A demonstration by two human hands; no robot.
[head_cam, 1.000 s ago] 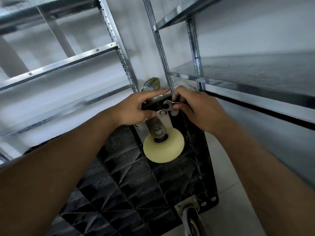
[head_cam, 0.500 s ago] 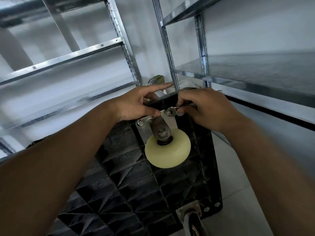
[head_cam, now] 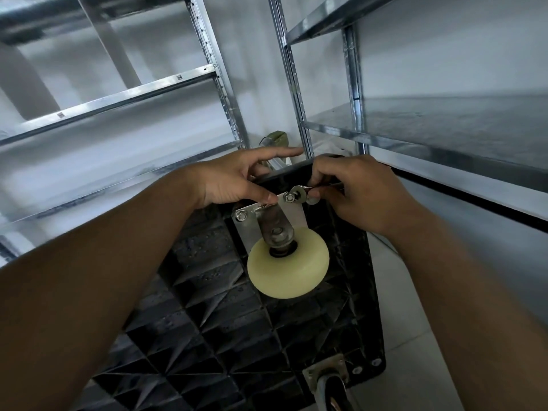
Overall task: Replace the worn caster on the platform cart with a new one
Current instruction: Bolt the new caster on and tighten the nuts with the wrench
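The black platform cart stands on edge with its ribbed underside facing me. A caster with a cream wheel sits on a shiny metal mounting plate near the cart's top edge. My right hand grips a small metal wrench whose ring end lies by the plate's upper bolt. My left hand holds the cart's top edge, thumb pressed on the plate beside that bolt. A second bolt shows at the plate's left corner.
An older caster with a dark wheel is fixed at the cart's lower right corner. Metal shelving racks stand to the left and right, close to the cart. Pale floor tiles lie to the right.
The wrench's ring end has shifted slightly right and up from the upper bolt. My left hand keeps its hold on the cart edge. The camera has drifted a little.
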